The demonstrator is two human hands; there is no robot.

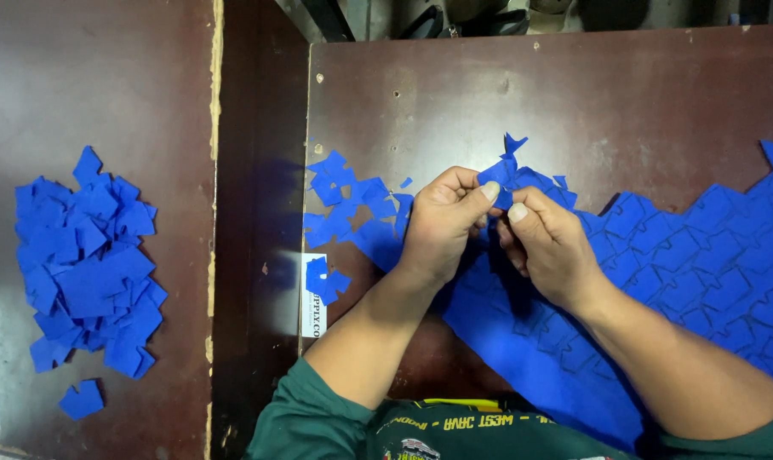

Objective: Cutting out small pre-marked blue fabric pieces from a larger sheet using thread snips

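- Heaped blue cut-outs (88,264) lie far left of the blue perforated sheet (659,281), on a separate dark tabletop (97,77) across a gap; one stray piece (81,399) sits just below the heap.
- Scattered blue scraps (348,204) lie just left of the sheet's torn edge, on the dark brown work board (574,94), and a few rest on a white label (313,294) at the board's left rim.
- Left hand (442,223) is clenched in a pinch, thumb and fingers closed on a small blue piece (507,170) at the sheet's upper-left edge.
- Right hand (546,243), touching the left, also pinches that piece, thumb pressed on top.
- The sheet spreads right from both hands and down toward the person's green shirt (318,417), flat on the board.
- Risk, as I judge it: with both pinches so close together, an uneven pull could rip the piece across rather than along its cut line, or tear neighbouring shapes; loose scraps by the board's left rim could slip into the gap.
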